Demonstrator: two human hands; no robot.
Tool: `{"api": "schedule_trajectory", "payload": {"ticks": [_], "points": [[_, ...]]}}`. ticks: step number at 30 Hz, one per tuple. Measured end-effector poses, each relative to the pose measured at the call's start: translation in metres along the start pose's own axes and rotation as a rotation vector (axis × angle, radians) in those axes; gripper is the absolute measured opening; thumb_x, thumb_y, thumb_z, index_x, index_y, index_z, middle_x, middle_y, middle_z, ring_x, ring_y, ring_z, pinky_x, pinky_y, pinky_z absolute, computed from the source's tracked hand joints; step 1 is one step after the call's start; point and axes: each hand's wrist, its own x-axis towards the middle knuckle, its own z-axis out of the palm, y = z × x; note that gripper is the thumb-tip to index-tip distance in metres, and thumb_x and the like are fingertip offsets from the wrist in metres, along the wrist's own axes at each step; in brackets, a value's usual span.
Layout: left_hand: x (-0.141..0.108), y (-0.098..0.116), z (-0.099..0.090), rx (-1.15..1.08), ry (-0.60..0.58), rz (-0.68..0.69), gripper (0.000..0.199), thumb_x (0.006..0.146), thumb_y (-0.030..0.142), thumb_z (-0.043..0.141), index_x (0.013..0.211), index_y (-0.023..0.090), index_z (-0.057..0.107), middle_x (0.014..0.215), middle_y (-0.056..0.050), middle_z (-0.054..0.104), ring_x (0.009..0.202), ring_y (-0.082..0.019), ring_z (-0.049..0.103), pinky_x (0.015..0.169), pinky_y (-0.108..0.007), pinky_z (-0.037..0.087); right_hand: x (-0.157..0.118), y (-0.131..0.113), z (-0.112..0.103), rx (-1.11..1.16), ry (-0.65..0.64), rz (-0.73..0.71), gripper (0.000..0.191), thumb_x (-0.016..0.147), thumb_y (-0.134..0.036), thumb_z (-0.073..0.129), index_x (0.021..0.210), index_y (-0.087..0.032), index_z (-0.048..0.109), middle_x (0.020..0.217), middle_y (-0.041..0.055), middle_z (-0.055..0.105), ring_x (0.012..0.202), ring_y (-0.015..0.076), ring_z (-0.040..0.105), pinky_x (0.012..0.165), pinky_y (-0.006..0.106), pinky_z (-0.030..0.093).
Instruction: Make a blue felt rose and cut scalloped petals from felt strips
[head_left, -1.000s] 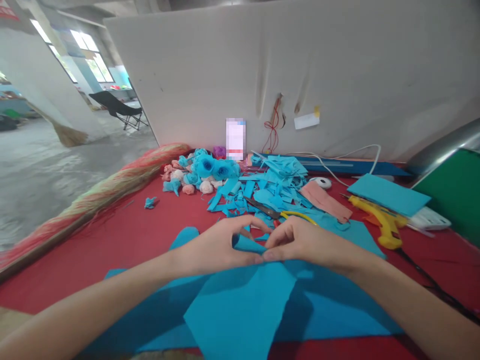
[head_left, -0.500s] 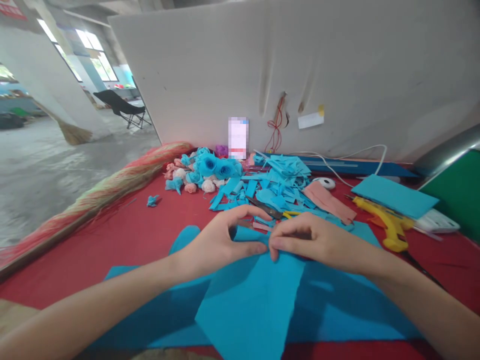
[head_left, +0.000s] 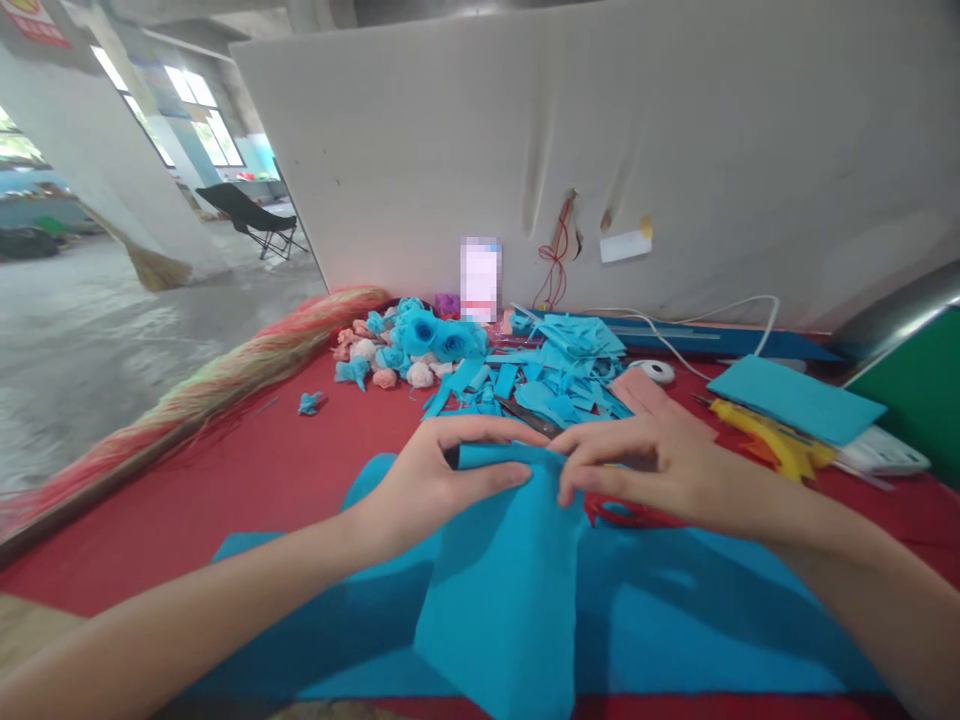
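Note:
A blue crepe paper sheet (head_left: 502, 600) hangs from my two hands, its top edge folded or rolled over. My left hand (head_left: 442, 490) grips that top edge, thumb in front and fingers behind. Close beside it on the right, my right hand (head_left: 637, 465) is closed with its fingertips at the sheet's upper right corner. Beneath lies a larger blue paper sheet (head_left: 697, 610), flat on the red tabletop (head_left: 247, 450). Scissors with red handles (head_left: 619, 512) lie partly hidden under my right hand, and dark blades (head_left: 529, 415) show behind my fingers.
Paper flowers (head_left: 420, 340) and a heap of blue paper scraps (head_left: 555, 360) lie at the back. To the right are a yellow glue gun (head_left: 780, 440), a blue paper stack (head_left: 795, 395) and a white power strip (head_left: 885, 455). A phone (head_left: 480, 280) leans against the board.
My right hand has moved slightly right and up along the sheet's top edge. The hanging sheet has swung narrower, and the red scissor handles now show. The view has shifted slightly.

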Motion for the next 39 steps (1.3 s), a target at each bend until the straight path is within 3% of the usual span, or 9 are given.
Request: {"api": "schedule_trajectory", "payload": {"ticks": [6,13,17,23,26,28,30,33,39], "points": [[0.002,-0.004,0.000,0.027,-0.021,0.001,0.022,0.074,0.026,0.068,0.095,0.023,0.068,0.102,0.001,0.068,0.098,-0.019,0.060,0.085,-0.025,0.048,0.002,-0.006,0.009,0.073,0.076,0.058,0.038,0.080,-0.050,0.048,0.066,-0.017,0.063,0.070,0.0038,0.059,0.060,0.0126,0.049,0.054,0.024,0.038],[0.008,-0.005,-0.008,0.044,-0.428,-0.037,0.016,0.081,0.023,0.057,0.086,0.016,0.070,0.087,-0.003,0.071,0.078,-0.015,0.064,0.069,-0.021,0.048,0.006,-0.002,0.016,0.117,-0.140,0.010,0.028,0.082,-0.033,0.048,0.064,-0.015,0.059,0.065,0.0026,0.057,0.057,0.0111,0.054,0.053,0.022,0.042],[0.008,-0.007,-0.009,0.177,-0.549,-0.037,0.025,0.085,0.027,0.050,0.083,0.012,0.070,0.080,-0.007,0.070,0.069,-0.014,0.061,0.063,-0.021,0.045,0.010,0.001,0.025,0.141,-0.191,0.018,0.024,0.081,-0.028,0.048,0.065,-0.014,0.060,0.063,0.0021,0.057,0.053,0.0107,0.054,0.051,0.021,0.042],[0.017,-0.002,-0.038,0.169,-0.706,-0.103,0.029,0.085,0.028,0.050,0.068,0.013,0.068,0.062,-0.007,0.066,0.053,-0.013,0.059,0.052,-0.021,0.045,-0.003,0.001,-0.005,0.044,-0.146,0.031,0.031,0.082,-0.037,0.048,0.061,-0.016,0.058,0.063,0.0034,0.056,0.058,0.0120,0.053,0.052,0.022,0.041],[0.022,-0.004,-0.047,0.062,-0.463,-0.040,0.029,0.083,0.032,0.053,0.065,0.015,0.066,0.062,-0.005,0.065,0.060,-0.014,0.060,0.060,-0.022,0.048,-0.011,-0.003,-0.016,-0.033,-0.151,-0.031,0.033,0.083,-0.038,0.048,0.060,-0.017,0.059,0.062,0.0032,0.057,0.058,0.0119,0.052,0.053,0.023,0.040],[0.021,-0.008,-0.041,0.002,-0.318,0.004,0.020,0.083,0.032,0.053,0.084,0.017,0.067,0.087,-0.005,0.068,0.081,-0.016,0.062,0.075,-0.024,0.048,-0.012,-0.007,-0.011,-0.067,-0.170,-0.080,0.032,0.084,-0.035,0.048,0.060,-0.017,0.060,0.064,0.0030,0.058,0.061,0.0123,0.053,0.057,0.024,0.040],[0.017,-0.011,-0.028,0.014,-0.409,-0.004,0.026,0.081,0.031,0.056,0.104,0.020,0.061,0.110,-0.005,0.062,0.101,-0.019,0.057,0.086,-0.027,0.045,-0.008,-0.010,-0.001,-0.094,-0.178,-0.111,0.030,0.085,-0.031,0.047,0.061,-0.017,0.059,0.064,0.0021,0.058,0.063,0.0124,0.053,0.061,0.024,0.040],[0.009,-0.013,-0.010,0.171,-0.551,-0.015,0.024,0.079,0.029,0.058,0.099,0.016,0.065,0.097,-0.005,0.067,0.088,-0.017,0.060,0.078,-0.023,0.046,-0.001,-0.011,0.013,-0.145,-0.152,-0.134,0.030,0.085,-0.029,0.045,0.061,-0.017,0.058,0.062,0.0007,0.057,0.061,0.0110,0.052,0.061,0.024,0.038],[0.009,-0.009,-0.008,0.206,-0.407,-0.041,0.017,0.079,0.025,0.057,0.072,0.013,0.066,0.072,0.000,0.064,0.069,-0.012,0.057,0.061,-0.018,0.042,-0.020,-0.008,-0.003,-0.278,-0.042,-0.039,0.031,0.085,-0.033,0.047,0.061,-0.017,0.057,0.062,0.0007,0.057,0.058,0.0110,0.051,0.054,0.023,0.037]]}}
